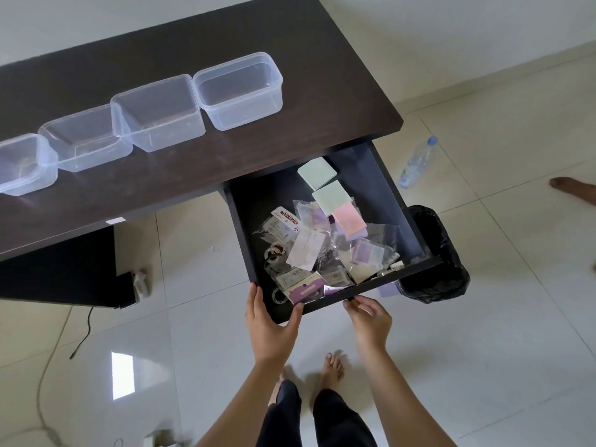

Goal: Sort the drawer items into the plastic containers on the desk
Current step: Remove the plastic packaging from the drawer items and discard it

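At six o'clock, nearest the camera, the person's bare feet [332,366] stand on the pale tiled floor [483,366], and both forearms reach up toward the middle of the view. The left hand [269,321] clasps the near left corner of the drawer [380,285], thumb over the front edge and fingers wrapped round the side. The right hand [369,316] holds the front edge just beside it, toward four o'clock, fingertips curled on the rim. The drawer is pulled out from under the desk [290,43] and holds a jumble of small plastic packets [303,250], with pale green sticky note pads [329,195] and a pink pad [350,221] further in. At three o'clock a bin lined with a black bag [442,262] stands against the drawer's right side, and a clear water bottle [417,162] stands on the floor beyond it. From nine toward twelve o'clock, four clear plastic containers [240,88] sit in a row on the dark desk.
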`<state>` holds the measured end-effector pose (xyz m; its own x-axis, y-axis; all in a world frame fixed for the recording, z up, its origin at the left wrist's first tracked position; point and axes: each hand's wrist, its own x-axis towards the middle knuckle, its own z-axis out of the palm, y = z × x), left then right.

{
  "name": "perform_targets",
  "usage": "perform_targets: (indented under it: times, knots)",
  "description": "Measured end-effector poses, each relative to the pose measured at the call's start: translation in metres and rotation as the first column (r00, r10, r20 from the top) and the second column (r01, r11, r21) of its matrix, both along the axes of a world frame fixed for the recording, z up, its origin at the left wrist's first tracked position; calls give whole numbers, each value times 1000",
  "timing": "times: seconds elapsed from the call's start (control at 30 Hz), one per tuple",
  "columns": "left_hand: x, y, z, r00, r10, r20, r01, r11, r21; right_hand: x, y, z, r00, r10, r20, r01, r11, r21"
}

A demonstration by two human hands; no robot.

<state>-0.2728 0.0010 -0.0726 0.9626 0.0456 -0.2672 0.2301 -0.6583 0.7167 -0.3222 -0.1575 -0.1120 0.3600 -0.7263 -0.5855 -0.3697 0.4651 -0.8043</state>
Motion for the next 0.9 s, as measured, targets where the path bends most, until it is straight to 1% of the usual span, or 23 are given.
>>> perform_targets:
  times: [0.1,0.27,0.53,0.6,0.67,0.73,0.77,0.83,0.9]
  knots:
    - [0,1,-3,999,-33,-10,33,999,20,0,-2,-5,1000,26,-6,-26,1000,5]
    - [0,1,-7,999,-43,-17,43,998,43,1,-6,-10,997,69,-18,-69,998,-3]
    - [-1,5,2,994,-94,-64,98,993,71,0,-7,-6,993,94,-64,-93,995,32]
    - [1,6,5,993,-101,-61,106,991,81,-1,-12,-2,991,78,-104,-76,997,23]
    - [5,3,10,994,-97,-51,101,991,92,-2,-20,7,988,31,-151,-38,998,-45]
    - [10,-1,14,995,-89,-40,92,991,92,-2,-28,23,987,-37,-158,3,977,-211]
    - [13,-4,17,996,-88,-33,91,992,83,-1,-32,32,988,-54,-144,6,947,-320]
    - [19,-10,20,996,-88,-27,89,995,44,6,-43,46,994,-31,-102,-27,852,-522]
    - [23,-16,20,995,-89,-46,89,996,-3,20,-55,57,995,62,-82,-100,770,-631]
